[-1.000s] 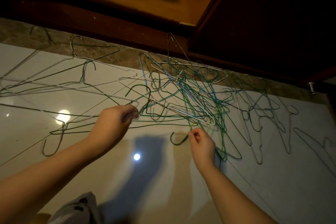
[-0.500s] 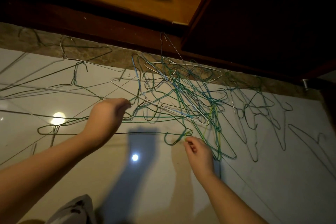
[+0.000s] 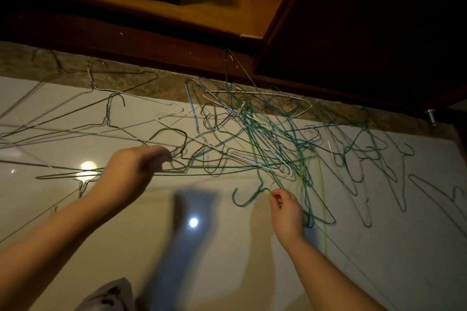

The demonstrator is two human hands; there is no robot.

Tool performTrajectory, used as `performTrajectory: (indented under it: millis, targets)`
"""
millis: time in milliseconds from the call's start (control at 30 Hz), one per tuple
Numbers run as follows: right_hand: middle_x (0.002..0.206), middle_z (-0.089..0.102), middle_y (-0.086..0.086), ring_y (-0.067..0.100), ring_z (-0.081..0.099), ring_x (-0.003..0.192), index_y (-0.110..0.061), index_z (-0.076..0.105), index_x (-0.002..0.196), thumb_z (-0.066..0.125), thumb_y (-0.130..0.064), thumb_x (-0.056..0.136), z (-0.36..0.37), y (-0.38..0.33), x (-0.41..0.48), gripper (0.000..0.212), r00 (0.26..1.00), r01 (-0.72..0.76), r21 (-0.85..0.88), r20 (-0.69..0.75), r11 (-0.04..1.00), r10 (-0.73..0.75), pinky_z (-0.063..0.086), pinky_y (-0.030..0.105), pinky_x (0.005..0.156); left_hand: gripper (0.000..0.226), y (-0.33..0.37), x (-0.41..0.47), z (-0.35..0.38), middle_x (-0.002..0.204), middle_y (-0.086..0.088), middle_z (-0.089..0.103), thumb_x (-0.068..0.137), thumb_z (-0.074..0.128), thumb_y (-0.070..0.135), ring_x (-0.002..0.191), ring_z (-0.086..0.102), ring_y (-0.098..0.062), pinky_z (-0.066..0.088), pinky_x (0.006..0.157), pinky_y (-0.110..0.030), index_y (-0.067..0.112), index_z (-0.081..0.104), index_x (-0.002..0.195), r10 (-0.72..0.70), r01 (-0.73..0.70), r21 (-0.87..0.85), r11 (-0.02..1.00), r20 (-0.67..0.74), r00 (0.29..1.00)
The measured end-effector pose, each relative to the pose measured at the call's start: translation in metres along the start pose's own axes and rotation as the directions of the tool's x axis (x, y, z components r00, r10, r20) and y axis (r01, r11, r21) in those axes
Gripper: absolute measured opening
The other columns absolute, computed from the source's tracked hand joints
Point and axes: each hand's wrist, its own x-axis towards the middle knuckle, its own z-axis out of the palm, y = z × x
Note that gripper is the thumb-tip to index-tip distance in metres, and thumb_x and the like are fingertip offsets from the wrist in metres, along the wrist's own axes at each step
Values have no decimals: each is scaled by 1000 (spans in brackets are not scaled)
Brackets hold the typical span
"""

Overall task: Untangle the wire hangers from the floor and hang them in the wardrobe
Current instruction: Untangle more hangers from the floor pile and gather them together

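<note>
Above hanger tangle [image 3: 255,134], L hand [image 3: 131,171] grips wire [image 3: 177,168], R hand [image 3: 286,209] pinches green hook [image 3: 238,201].

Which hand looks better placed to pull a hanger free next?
Right, probably: the right hand pinches a green hanger whose hook lies clear of the tangle; the left hand grips wires crossed by others.

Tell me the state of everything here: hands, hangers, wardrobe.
Tangle, knotted, down at the floor.
Green hanger, caught in the tangle, hook free.
Left hand, gripping wires at the tangle's left edge.
Right hand, pinching the green hanger beside its hook.
Wardrobe, open.
</note>
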Motion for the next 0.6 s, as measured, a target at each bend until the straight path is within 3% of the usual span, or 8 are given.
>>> performTrajectory:
  millis: [133,200,267,333,433,533,600]
  targets:
    - [125,50,13,30,55,105,-12,53,123,57,-16,89,8,-31,6,35,991,-47,-41,120,998,52,46,32,86,22,-14,-7,-27,72,32,61,80,42,36,73,55,14,37,63,-2,32,55,97,42,-42,-12,999,61,997]
    - [125,50,6,26,54,108,-16,53,125,56,-20,91,9,-60,-1,34,989,47,14,137,999,-48,44,30,86,27,-17,-7,-31,70,24,63,79,39,40,75,57,5,39,63,-9,29,57,96,66,-64,-22,998,77,995]
    - [110,58,0,14,57,102,-19,61,112,49,-21,95,11,-96,-16,20,971,92,279,186,956,-147,47,23,83,32,-18,-6,-30,74,13,65,80,40,40,76,56,-3,39,64,-10,24,68,84,99,-97,-17,995,96,990]
    - [93,64,-5,-1,60,83,-23,63,93,42,-16,98,12,-130,-31,23,920,54,520,307,852,-245,45,12,76,38,-20,-4,-28,72,8,65,80,40,37,76,55,-5,37,65,-9,14,71,81,107,-110,25,994,92,990]
    - [74,62,-10,-7,55,63,-31,62,83,49,-8,95,18,-158,-46,29,833,85,570,410,817,-372,44,13,69,38,-20,4,-28,69,-1,70,79,40,33,64,62,-17,41,65,-24,12,71,76,91,-93,122,988,23,996]
    - [59,58,-8,-1,50,56,-31,64,73,55,-5,91,27,-168,-49,33,889,80,621,309,780,-337,42,22,65,29,-19,7,-27,78,-7,70,80,50,30,74,64,-32,44,73,-35,13,73,77,58,-33,222,974,-106,993]
    - [55,58,-13,2,51,59,-32,65,70,57,-7,90,34,-177,-50,33,919,89,635,245,767,-309,43,25,69,24,-17,3,-28,92,-13,65,80,56,27,88,57,-37,38,77,-36,15,74,89,2,58,250,966,-235,972]
